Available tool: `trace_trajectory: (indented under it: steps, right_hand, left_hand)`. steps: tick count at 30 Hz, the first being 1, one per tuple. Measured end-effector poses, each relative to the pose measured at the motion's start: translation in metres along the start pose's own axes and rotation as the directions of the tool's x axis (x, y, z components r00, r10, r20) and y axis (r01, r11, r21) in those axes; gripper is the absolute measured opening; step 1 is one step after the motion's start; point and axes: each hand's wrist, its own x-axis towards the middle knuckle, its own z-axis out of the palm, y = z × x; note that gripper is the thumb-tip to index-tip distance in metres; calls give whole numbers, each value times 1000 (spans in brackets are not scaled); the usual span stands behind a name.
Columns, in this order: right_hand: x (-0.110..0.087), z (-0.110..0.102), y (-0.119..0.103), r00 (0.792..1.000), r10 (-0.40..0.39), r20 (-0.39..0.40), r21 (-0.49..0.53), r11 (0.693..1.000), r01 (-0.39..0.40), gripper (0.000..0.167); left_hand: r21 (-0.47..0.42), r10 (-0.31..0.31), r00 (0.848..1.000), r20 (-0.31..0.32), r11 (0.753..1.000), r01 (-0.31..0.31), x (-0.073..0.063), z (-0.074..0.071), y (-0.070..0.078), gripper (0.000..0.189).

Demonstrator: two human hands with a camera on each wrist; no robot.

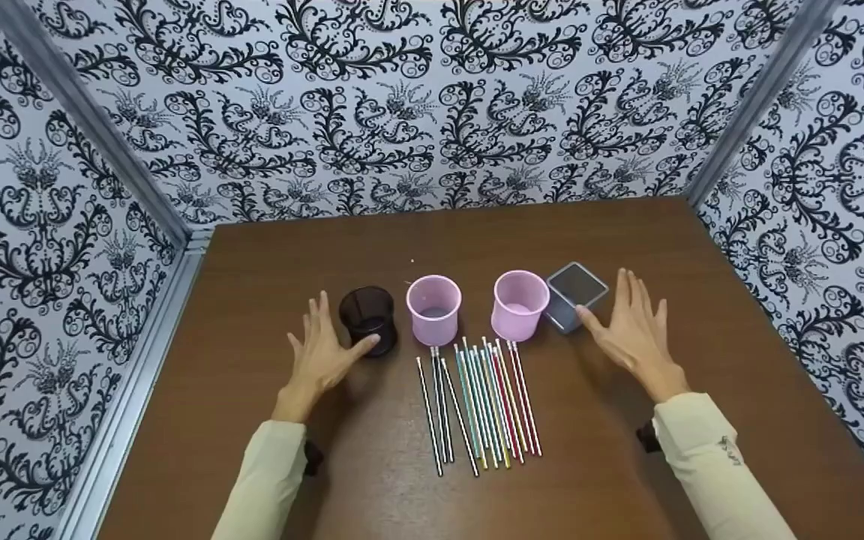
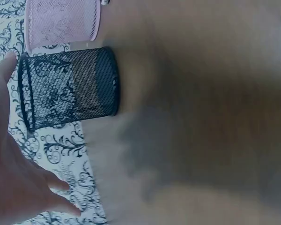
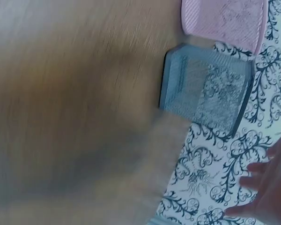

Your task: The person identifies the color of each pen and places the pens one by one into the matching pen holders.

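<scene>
My left hand [image 1: 318, 358] is spread beside a round black mesh cup [image 1: 367, 309], its thumb in front of the cup in the head view. The left wrist view shows the thumb near the rim of that black cup [image 2: 68, 89], with no grip on it. On the other side, my right hand [image 1: 636, 334] has its fingers extended next to a square grey mesh cup [image 1: 564, 316]. Its thumb overlaps the cup's edge in the head view; contact cannot be told. The right wrist view has the grey cup [image 3: 201, 89] standing apart from the visible fingers.
Two pink mesh cups, left [image 1: 435, 328] and right [image 1: 516, 324], stand between the darker cups. In front lie several slim striped sticks [image 1: 488, 405], in black, blue, yellow and red. Patterned walls [image 1: 402, 112] bound the brown table [image 1: 267, 262] behind and at both sides.
</scene>
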Motion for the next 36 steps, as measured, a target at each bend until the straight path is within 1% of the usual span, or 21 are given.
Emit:
trace_trajectory:
  steps: [2, 5, 7, 9, 13, 16, 17, 19, 23, 24, 26, 28, 30, 36]
  right_hand:
    - [-4, 0, -4, 997, 55, 49, 29, 998, -56, 111]
    - [-11, 0, -10, 980, 120, 161, 46, 991, -129, 114]
    - [-16, 2, -15, 967, 135, 217, 42, 988, -148, 113]
    - [-20, 6, -21, 961, 128, 247, 45, 989, -143, 106]
    - [-25, 17, -34, 966, 97, 240, 56, 992, -114, 84]
    - [-26, 28, -44, 971, 82, 226, 64, 993, -99, 70]
    - [-26, 31, -47, 972, 77, 222, 73, 993, -96, 66]
    - [-26, 39, -55, 974, 64, 217, 105, 991, -88, 59]
    - [-27, 55, -68, 975, 46, 217, 190, 978, -88, 46]
    - [-28, 59, -70, 975, 48, 215, 206, 974, -93, 43]
    - [-28, 65, -73, 976, 58, 208, 232, 967, -107, 36]
    - [-28, 70, -74, 978, 70, 198, 248, 961, -119, 33]
    - [-27, 73, -74, 977, 82, 195, 264, 955, -133, 31]
    - [-29, 81, -79, 980, 67, 189, 282, 952, -120, 29]
  left_hand:
    - [-45, -7, 1000, -6, 999, 7, 0, 5, -1, 125]
    - [-138, -3, 999, -41, 990, -3, 2, 14, -3, 124]
    - [-205, 1, 998, -65, 979, -14, 4, 20, -4, 123]
    - [-266, 4, 996, -92, 964, -28, 6, 24, -6, 122]
    - [-376, 4, 992, -129, 925, -53, 10, 31, -7, 121]
    - [-451, -9, 992, -127, 891, -50, 12, 35, -7, 121]
    - [-482, -17, 992, -124, 875, -45, 13, 36, -6, 122]
    - [-538, -30, 993, -118, 842, -38, 15, 37, -6, 122]
    - [-603, -53, 990, -130, 797, -37, 19, 40, -5, 122]
    - [-610, -50, 990, -134, 791, -42, 20, 40, -5, 122]
    - [-610, -44, 989, -139, 791, -50, 23, 42, -4, 122]
    - [-617, -31, 990, -140, 784, -62, 25, 44, -3, 122]
    - [-620, -24, 989, -146, 781, -73, 26, 46, -3, 121]
    - [-625, -14, 984, -180, 774, -103, 27, 49, -3, 117]
